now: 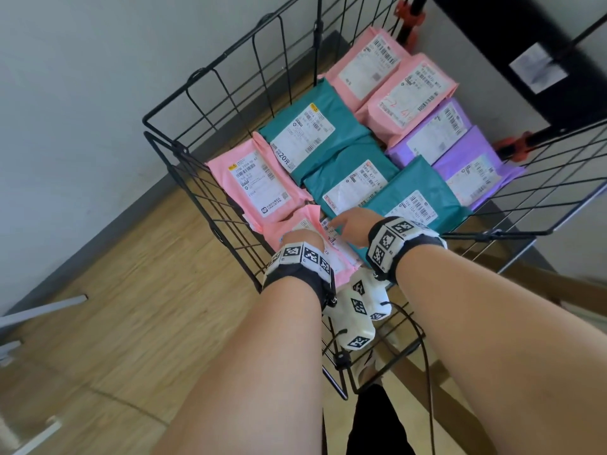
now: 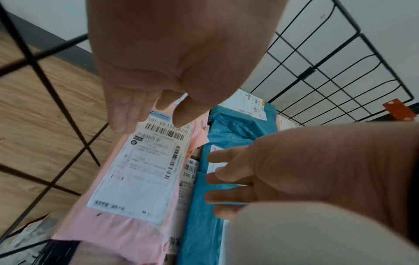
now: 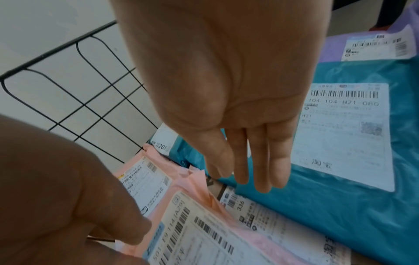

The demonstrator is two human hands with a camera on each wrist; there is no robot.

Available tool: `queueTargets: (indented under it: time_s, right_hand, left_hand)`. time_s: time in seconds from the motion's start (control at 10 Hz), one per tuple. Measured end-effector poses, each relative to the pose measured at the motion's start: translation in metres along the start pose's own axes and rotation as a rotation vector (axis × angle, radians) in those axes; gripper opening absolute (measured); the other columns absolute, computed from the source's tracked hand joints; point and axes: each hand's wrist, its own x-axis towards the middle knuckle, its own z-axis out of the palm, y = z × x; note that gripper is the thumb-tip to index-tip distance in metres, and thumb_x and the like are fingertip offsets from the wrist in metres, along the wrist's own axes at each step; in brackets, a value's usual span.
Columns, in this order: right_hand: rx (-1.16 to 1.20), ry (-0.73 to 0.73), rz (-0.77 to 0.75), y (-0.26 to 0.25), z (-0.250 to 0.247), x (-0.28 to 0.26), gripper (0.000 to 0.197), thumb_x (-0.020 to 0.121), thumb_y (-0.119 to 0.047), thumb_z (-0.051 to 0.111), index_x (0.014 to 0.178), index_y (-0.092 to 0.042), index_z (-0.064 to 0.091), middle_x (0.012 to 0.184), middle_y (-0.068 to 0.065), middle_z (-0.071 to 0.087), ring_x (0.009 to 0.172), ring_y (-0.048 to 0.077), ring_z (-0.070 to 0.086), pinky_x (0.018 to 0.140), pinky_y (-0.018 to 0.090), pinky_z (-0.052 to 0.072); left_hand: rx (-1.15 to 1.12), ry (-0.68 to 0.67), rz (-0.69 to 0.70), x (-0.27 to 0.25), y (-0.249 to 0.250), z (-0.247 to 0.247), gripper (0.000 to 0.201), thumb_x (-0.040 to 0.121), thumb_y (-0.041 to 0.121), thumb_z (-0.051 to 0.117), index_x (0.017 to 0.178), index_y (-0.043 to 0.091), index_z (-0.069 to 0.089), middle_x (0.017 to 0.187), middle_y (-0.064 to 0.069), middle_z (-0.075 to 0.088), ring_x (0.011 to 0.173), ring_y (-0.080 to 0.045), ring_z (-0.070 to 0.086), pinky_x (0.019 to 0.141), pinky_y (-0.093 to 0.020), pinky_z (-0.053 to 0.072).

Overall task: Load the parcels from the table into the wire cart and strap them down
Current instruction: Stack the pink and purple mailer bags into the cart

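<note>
Over the wire cart (image 1: 184,93), both hands are held open above the parcels.
Left hand (image 1: 300,239) and right hand (image 1: 353,224) grip nothing; the near pink parcel (image 2: 127,224) should be pressed flat beside its neighbours.

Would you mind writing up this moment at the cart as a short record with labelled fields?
container: wire cart, black mesh sides
load: pink, teal and purple parcels lying flat, labels up
nearest parcel: pink parcel at the near left corner of the cart
left hand: left hand open, fingers extended at the pink parcel's label
right hand: right hand open, fingers straight over the teal parcel
strap: none visible
floor: wood floor
</note>
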Motion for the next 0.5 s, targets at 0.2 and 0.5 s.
queueTargets:
  time_s: [0.2, 0.5]
  right_hand:
    - [0.030, 0.103, 0.058, 0.010, -0.024, -0.035, 0.045, 0.099, -0.003, 0.035, 0.141, -0.011, 0.046, 0.149, 0.009, 0.041, 0.137, 0.025, 0.037, 0.110, 0.032, 0.031]
    - [0.420, 0.423, 0.159, 0.038, -0.034, -0.121, 0.036, 0.092, -0.011, 0.052, 0.126, -0.014, 0.062, 0.129, 0.008, 0.060, 0.120, 0.025, 0.055, 0.094, 0.028, 0.044]
  left_hand:
    - [0.045, 0.096, 0.157, -0.026, 0.012, -0.016, 0.040, 0.103, 0.010, 0.033, 0.138, -0.007, 0.043, 0.143, -0.021, 0.045, 0.132, -0.032, 0.043, 0.105, -0.032, 0.037]
    - [0.144, 0.189, 0.328, -0.105, 0.040, -0.017, 0.038, 0.102, 0.008, 0.035, 0.134, -0.007, 0.047, 0.138, -0.021, 0.049, 0.128, -0.033, 0.047, 0.103, -0.033, 0.039]
